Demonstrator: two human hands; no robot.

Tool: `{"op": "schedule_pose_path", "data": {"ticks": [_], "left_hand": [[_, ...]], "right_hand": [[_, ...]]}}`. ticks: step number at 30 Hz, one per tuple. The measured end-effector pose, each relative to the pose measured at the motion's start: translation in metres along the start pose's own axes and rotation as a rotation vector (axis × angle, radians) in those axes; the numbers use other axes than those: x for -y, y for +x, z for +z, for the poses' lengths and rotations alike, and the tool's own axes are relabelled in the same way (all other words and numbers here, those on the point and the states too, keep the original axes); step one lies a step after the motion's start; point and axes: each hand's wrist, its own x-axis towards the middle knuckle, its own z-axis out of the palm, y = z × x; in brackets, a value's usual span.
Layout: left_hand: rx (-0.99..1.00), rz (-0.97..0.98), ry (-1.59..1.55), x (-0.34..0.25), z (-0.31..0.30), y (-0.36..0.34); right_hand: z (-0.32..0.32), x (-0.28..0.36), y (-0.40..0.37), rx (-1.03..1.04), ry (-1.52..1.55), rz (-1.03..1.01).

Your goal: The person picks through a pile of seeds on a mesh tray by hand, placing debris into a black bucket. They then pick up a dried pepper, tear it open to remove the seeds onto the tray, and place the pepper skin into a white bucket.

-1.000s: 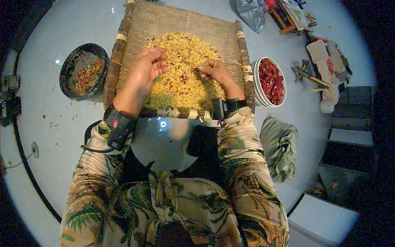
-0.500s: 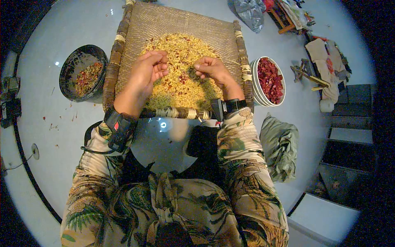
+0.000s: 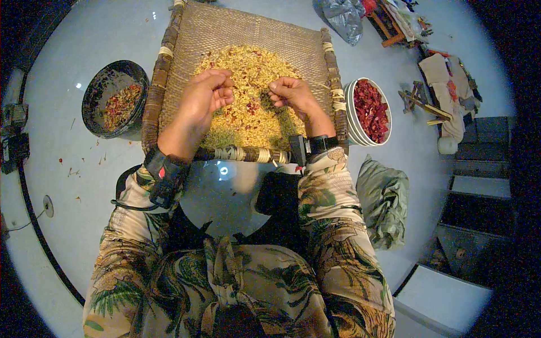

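On the pale floor [image 3: 67, 39] in front of a seated person lies a woven tray [image 3: 225, 25] with thick bound cane edges on its left, right and near sides. The far half of the weave is bare. A heap of yellow seeds flecked with red bits [image 3: 253, 121] fills the near half, spreading almost to both side rails. A black bowl [image 3: 89, 90] of mixed red scraps sits just beyond the left rail. A white bowl [image 3: 350, 115] of red pieces touches the right rail. This leaves open floor only further out and beyond the tray. Both hands hover over the middle of the heap, a narrow gap of seeds between them. The left hand [image 3: 198, 100] has its grip clenched, fingertips bunched against the thumb just above the seeds. The right hand [image 3: 293, 94] is likewise curled closed. Whether either grip pinches any bits cannot be told.
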Motion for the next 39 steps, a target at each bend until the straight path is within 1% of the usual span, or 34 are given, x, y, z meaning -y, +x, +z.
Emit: {"op": "schedule_pose_path", "data": {"ticks": [5,8,11,15,17,21,24,27,30,32,35,36,39], "left_hand": [[0.006,-0.096,0.033,0.006,0.006,-0.001],[0.115,-0.13,0.023,0.016,0.002,0.005],[0.131,-0.17,0.006,0.019,0.01,0.0],[0.21,-0.214,0.004,0.033,0.004,0.008],[0.268,-0.221,0.042,0.041,0.0,0.011],[0.302,-0.268,-0.064,0.052,-0.004,0.017],[0.308,-0.291,-0.149,0.053,-0.005,0.018],[0.28,-0.276,-0.235,0.053,-0.004,0.013],[0.283,-0.222,-0.271,0.05,-0.001,0.011],[0.278,-0.189,-0.268,0.045,0.004,0.007],[0.244,-0.242,-0.274,0.044,0.004,0.013],[0.253,-0.226,-0.271,0.044,0.004,0.013],[0.273,-0.192,-0.261,0.043,0.005,0.012]], "right_hand": [[0.007,0.006,-0.003,0.023,0.155,0.009],[0.01,0.007,-0.003,0.049,0.23,0.006],[0.016,0.013,-0.006,0.062,0.286,-0.001],[0.027,0.026,-0.015,0.077,0.331,-0.038],[0.031,0.03,-0.016,0.093,0.333,-0.044],[0.038,0.039,-0.021,0.112,0.27,-0.095],[0.04,0.041,-0.021,0.103,0.052,-0.148],[0.044,0.043,-0.023,0.141,-0.047,-0.225],[0.047,0.044,-0.024,0.174,-0.046,-0.277],[0.049,0.05,-0.03,0.166,0.006,-0.242],[0.052,0.062,-0.038,0.178,0.088,-0.203],[0.052,0.063,-0.038,0.187,0.116,-0.192],[0.05,0.063,-0.037,0.213,0.063,-0.262]]}}
